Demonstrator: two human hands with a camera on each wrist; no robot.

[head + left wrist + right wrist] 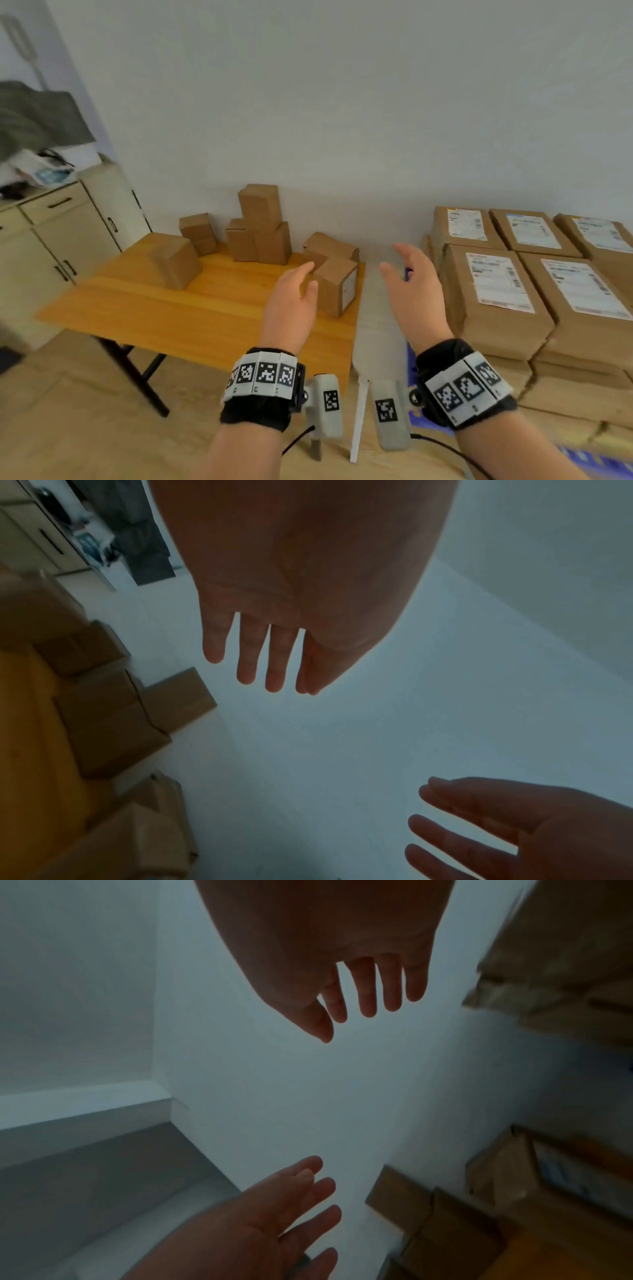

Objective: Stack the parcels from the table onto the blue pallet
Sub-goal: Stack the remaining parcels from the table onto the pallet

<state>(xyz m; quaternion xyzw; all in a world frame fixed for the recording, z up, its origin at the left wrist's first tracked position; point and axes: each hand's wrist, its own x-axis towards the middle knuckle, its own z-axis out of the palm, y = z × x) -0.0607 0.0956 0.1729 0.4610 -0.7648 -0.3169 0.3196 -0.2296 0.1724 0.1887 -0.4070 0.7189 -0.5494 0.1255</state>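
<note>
- Several small plain brown cardboard parcels sat on a rectangular orange-brown wooden table (144, 308) with black legs, which stood against a pale wall.
- The nearest small brown parcel (334, 284), bearing a white label on its right face, stood at the table's right edge, with another brown parcel (330, 245) just behind it.
- A cluster of upright brown parcels (258, 226), one perched on top, stood against the wall at the table's back; a lone brown box (198, 233) stood left of them, and a tilted brown box (174, 260) lay nearer the front left.
- The left hand (291, 305) hovered just beside the nearest parcel, fingers straight and slightly spread, holding nothing.
- The right hand (416, 287) was raised past the table's right edge, palm facing left, fingers loosely extended, also empty.
- Both wrists wore black bands with black-and-white square markers.
- To the right, large brown cardboard cartons with white shipping labels (496, 284) were stacked in layers on a blue pallet (411, 359), of which only slivers showed.
- A cream cabinet with dark handles (68, 233) stood to the left of the table.
</note>
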